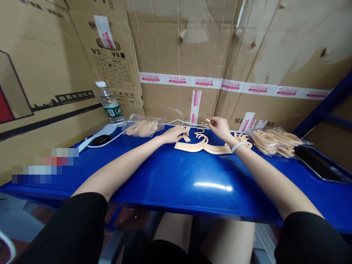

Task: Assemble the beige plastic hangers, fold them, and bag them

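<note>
Right grip: right hand (220,127) is lifted just above the bench, thumb and forefinger pinched on a small peg (208,120), cream-coloured, too small to make out further.
Left grip: left hand (173,134) lies low on the bench, fingers curled onto a hook piece (187,138) at the left end of the hangers; it looks like a light pinch, though the fingertips are partly hidden.
Hangers: a small stack of hangers (202,146), cream plastic, lies flat on the blue bench (176,179) between the two hands, arms spread left and right, loose hooks just behind it.
Handling: I would judge the parts very light, stiff but thin, and smooth enough to slide on the glossy top. The curved neck or the middle of an arm looks the safest place to take one; the slender hook ends could snap if bent.
Right side: an open bag of parts (276,141) sits just beyond the right wrist, which wears a bead bracelet (238,146); a dark tray (319,165) lies further right.
Left side: a second bag (143,127), a water bottle (110,103) and a white handheld thing with a cord (97,138).
Behind: cardboard boxes (192,55) stacked close against the bench.
</note>
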`<state>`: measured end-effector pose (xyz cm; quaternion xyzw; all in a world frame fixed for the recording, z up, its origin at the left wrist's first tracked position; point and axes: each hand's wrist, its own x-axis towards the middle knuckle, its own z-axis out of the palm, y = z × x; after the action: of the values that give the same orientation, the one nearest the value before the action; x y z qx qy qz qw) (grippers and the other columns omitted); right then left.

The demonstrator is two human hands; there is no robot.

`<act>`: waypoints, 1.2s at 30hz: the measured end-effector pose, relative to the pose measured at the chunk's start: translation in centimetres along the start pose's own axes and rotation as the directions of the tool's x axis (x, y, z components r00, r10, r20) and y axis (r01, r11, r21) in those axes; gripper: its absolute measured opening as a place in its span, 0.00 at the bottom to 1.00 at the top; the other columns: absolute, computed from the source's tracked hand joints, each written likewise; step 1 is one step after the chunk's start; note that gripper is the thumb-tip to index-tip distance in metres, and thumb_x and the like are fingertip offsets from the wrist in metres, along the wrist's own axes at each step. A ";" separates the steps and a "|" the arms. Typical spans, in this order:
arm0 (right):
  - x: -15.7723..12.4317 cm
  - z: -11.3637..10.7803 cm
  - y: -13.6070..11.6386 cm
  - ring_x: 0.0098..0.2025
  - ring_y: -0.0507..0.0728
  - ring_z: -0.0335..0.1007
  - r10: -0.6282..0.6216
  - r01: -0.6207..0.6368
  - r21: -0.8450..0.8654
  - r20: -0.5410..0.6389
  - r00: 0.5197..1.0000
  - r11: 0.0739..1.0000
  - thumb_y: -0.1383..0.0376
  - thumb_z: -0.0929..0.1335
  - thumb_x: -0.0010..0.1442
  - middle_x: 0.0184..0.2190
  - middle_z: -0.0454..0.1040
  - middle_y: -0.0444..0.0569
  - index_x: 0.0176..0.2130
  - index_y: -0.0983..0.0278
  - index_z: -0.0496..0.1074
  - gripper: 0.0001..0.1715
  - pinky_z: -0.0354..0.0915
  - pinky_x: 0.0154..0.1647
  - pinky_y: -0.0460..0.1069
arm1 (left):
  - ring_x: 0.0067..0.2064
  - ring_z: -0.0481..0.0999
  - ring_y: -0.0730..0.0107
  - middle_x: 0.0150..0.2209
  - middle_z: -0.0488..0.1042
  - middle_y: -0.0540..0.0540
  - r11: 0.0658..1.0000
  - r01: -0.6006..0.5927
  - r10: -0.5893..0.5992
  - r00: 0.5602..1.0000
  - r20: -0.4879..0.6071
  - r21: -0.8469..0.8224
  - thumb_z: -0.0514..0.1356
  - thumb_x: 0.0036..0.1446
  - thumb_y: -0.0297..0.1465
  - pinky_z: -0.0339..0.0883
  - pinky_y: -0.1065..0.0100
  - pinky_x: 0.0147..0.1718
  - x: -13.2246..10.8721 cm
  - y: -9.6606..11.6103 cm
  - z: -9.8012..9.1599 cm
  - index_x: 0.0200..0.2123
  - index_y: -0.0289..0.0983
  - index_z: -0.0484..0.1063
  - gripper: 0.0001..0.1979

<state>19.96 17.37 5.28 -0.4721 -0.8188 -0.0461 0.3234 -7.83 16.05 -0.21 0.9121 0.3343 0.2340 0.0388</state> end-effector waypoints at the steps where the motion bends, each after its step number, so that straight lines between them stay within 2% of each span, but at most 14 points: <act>1: -0.5 -0.4 -0.1 0.31 0.57 0.71 0.015 -0.013 0.045 -0.044 0.999 0.999 0.62 0.64 0.65 0.27 0.76 0.50 0.37 0.67 0.77 0.14 0.60 0.32 0.48 | 0.50 0.74 0.61 0.46 0.78 0.45 1.000 -0.005 0.005 1.000 0.008 -0.002 0.55 0.57 0.18 0.65 0.58 0.53 -0.2 0.0 -0.1 0.43 0.38 0.74 0.15; 4: -2.2 -1.6 -0.7 0.26 0.55 0.68 0.058 -0.034 0.179 -0.131 0.990 0.983 0.55 0.64 0.66 0.23 0.73 0.48 0.35 0.67 0.76 0.20 0.60 0.28 0.47 | 0.50 0.74 0.62 0.45 0.79 0.46 1.000 -0.022 0.022 0.999 0.034 -0.013 0.56 0.56 0.18 0.64 0.58 0.54 -0.5 0.1 -0.5 0.42 0.39 0.74 0.15; 8: -4.4 -2.8 -2.1 0.23 0.54 0.67 0.113 -0.056 0.338 -0.152 0.982 0.939 0.49 0.65 0.65 0.20 0.72 0.46 0.35 0.67 0.77 0.25 0.60 0.25 0.47 | 0.51 0.74 0.63 0.46 0.79 0.47 0.999 -0.031 0.032 0.998 0.051 -0.024 0.55 0.60 0.20 0.63 0.59 0.55 -0.7 0.4 -0.7 0.43 0.40 0.74 0.13; 10: -5.1 -3.1 -3.0 0.21 0.53 0.65 0.180 -0.101 0.495 -0.114 0.977 0.863 0.47 0.67 0.62 0.19 0.71 0.45 0.37 0.66 0.78 0.25 0.61 0.24 0.47 | 0.52 0.73 0.63 0.47 0.79 0.46 0.999 -0.028 0.030 0.998 0.054 -0.025 0.54 0.62 0.22 0.63 0.60 0.55 -0.6 0.5 -0.5 0.42 0.40 0.75 0.12; 12: -5.6 -3.2 -3.9 0.19 0.52 0.63 0.264 -0.162 0.660 -0.057 0.963 0.734 0.45 0.71 0.58 0.19 0.71 0.43 0.39 0.66 0.78 0.26 0.60 0.22 0.47 | 0.53 0.73 0.63 0.47 0.78 0.46 1.000 -0.021 0.022 0.998 0.051 -0.022 0.55 0.62 0.23 0.63 0.61 0.55 -0.5 0.6 -0.4 0.40 0.40 0.76 0.11; 14: -5.9 -3.2 -4.7 0.19 0.51 0.62 0.315 -0.205 0.755 -0.001 0.949 0.623 0.45 0.73 0.53 0.19 0.71 0.43 0.40 0.66 0.79 0.28 0.60 0.21 0.47 | 0.53 0.72 0.63 0.48 0.78 0.46 1.000 -0.007 0.008 0.999 0.036 -0.017 0.56 0.62 0.24 0.63 0.61 0.55 -0.4 0.6 -0.3 0.38 0.40 0.76 0.10; 16: -6.2 -3.3 -5.3 0.19 0.51 0.65 0.327 -0.222 0.798 0.033 0.944 0.561 0.45 0.75 0.51 0.21 0.73 0.44 0.40 0.65 0.78 0.28 0.61 0.21 0.47 | 0.52 0.72 0.62 0.47 0.78 0.45 1.000 0.017 -0.017 1.000 -0.008 -0.007 0.57 0.62 0.25 0.65 0.61 0.53 -0.6 0.7 -0.4 0.37 0.40 0.76 0.08; 19: -7.3 -3.7 -6.1 0.23 0.53 0.70 0.315 -0.222 0.835 0.062 0.947 0.504 0.48 0.75 0.51 0.24 0.76 0.46 0.39 0.65 0.78 0.25 0.64 0.22 0.46 | 0.50 0.72 0.59 0.45 0.77 0.42 0.998 0.067 -0.065 0.988 -0.141 0.006 0.55 0.65 0.27 0.65 0.59 0.52 -1.1 1.6 -1.0 0.38 0.38 0.74 0.07; 24: -9.8 -4.4 -7.3 0.30 0.55 0.76 0.276 -0.280 0.867 0.175 0.945 0.411 0.57 0.74 0.54 0.34 0.81 0.51 0.40 0.64 0.78 0.16 0.68 0.24 0.46 | 0.52 0.74 0.61 0.48 0.76 0.39 0.996 0.082 -0.090 0.934 -0.347 -0.036 0.48 0.70 0.26 0.66 0.59 0.54 -2.1 5.6 -2.1 0.45 0.37 0.70 0.12; 27: -10.9 -3.9 -8.2 0.31 0.57 0.78 0.276 -0.309 0.905 0.229 0.934 0.293 0.58 0.71 0.55 0.40 0.82 0.54 0.43 0.64 0.79 0.16 0.68 0.24 0.47 | 0.50 0.76 0.62 0.48 0.77 0.40 0.976 -0.041 -0.069 0.877 -0.476 -0.215 0.50 0.70 0.27 0.69 0.59 0.52 -2.5 8.8 -1.7 0.42 0.36 0.72 0.11; 29: -11.5 -3.3 -8.6 0.32 0.58 0.78 0.272 -0.315 0.918 0.248 0.930 0.241 0.57 0.71 0.58 0.42 0.81 0.54 0.43 0.63 0.79 0.16 0.69 0.24 0.48 | 0.53 0.76 0.61 0.49 0.78 0.40 0.937 -0.069 -0.122 0.854 -0.505 -0.343 0.51 0.70 0.28 0.70 0.58 0.54 -2.8 10.8 -0.8 0.39 0.36 0.74 0.12; 32: -12.1 -2.3 -8.8 0.32 0.56 0.78 0.288 -0.330 0.919 0.262 0.921 0.217 0.56 0.74 0.58 0.41 0.81 0.52 0.42 0.62 0.79 0.15 0.69 0.24 0.47 | 0.51 0.79 0.61 0.48 0.79 0.41 0.793 -0.054 -0.266 0.865 -0.425 -0.607 0.57 0.67 0.30 0.76 0.62 0.47 -3.4 12.8 0.9 0.38 0.37 0.76 0.08; 33: -12.3 -2.0 -8.8 0.32 0.56 0.78 0.293 -0.337 0.917 0.270 0.917 0.212 0.56 0.75 0.57 0.39 0.81 0.51 0.42 0.62 0.78 0.16 0.69 0.24 0.47 | 0.49 0.80 0.62 0.46 0.79 0.42 0.734 -0.045 -0.295 0.878 -0.377 -0.677 0.59 0.65 0.31 0.77 0.62 0.47 -3.6 13.2 1.4 0.38 0.37 0.76 0.06; 36: -12.8 -1.4 -8.4 0.31 0.55 0.77 0.295 -0.360 0.910 0.293 0.909 0.205 0.57 0.78 0.55 0.35 0.80 0.48 0.42 0.61 0.77 0.17 0.70 0.25 0.46 | 0.48 0.81 0.62 0.44 0.79 0.43 0.612 0.030 -0.391 0.880 -0.270 -0.791 0.63 0.61 0.30 0.78 0.63 0.46 -4.2 14.1 2.3 0.39 0.38 0.77 0.04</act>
<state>18.29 2.73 1.01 -0.3483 -0.5718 0.5318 0.5186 -1.30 2.72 -0.77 0.6887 0.3106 0.5356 0.3773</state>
